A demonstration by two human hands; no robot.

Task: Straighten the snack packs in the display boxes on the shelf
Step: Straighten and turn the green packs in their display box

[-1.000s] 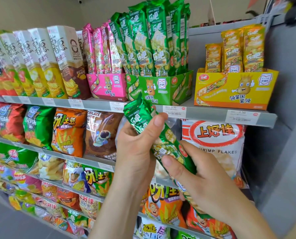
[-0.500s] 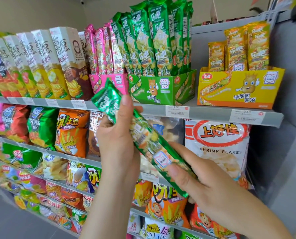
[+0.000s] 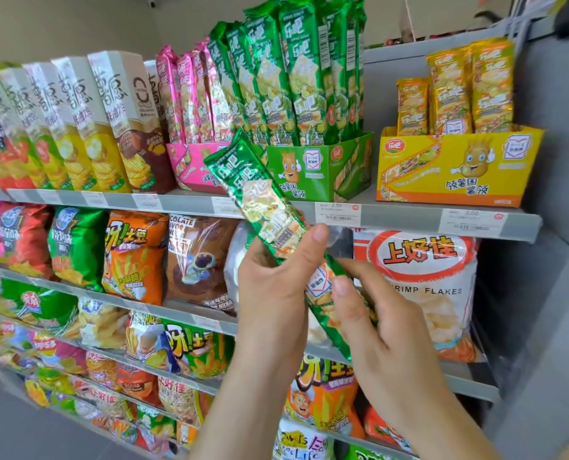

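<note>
While both hands held one long green snack pack (image 3: 270, 207) at the centre of the frame, it lay tilted, its top end pointing up and left toward the green display box (image 3: 313, 171) and its bottom end low by the right palm. The left hand (image 3: 273, 293) gripped the pack's middle, thumb pressed across the front and fingers curled behind. The right hand (image 3: 382, 330) pinched the lower part, thumb on the printed face. Holding it at two points probably kept the floppy foil tube flat and steerable, so it could be turned upright before going in.

The pack was out of any box, in front of the shelf edge (image 3: 392, 217) and just below the green box, where matching green packs (image 3: 296, 78) stood upright and tightly ranked. That colour match suggested the green box was its home. Left of it sat a pink box (image 3: 193, 164) of pink packs. At upper right, a yellow box (image 3: 455, 167) held yellow packs (image 3: 455, 91). The likely difficulty was slipping the pack into a full row without knocking its neighbours askew.
</note>
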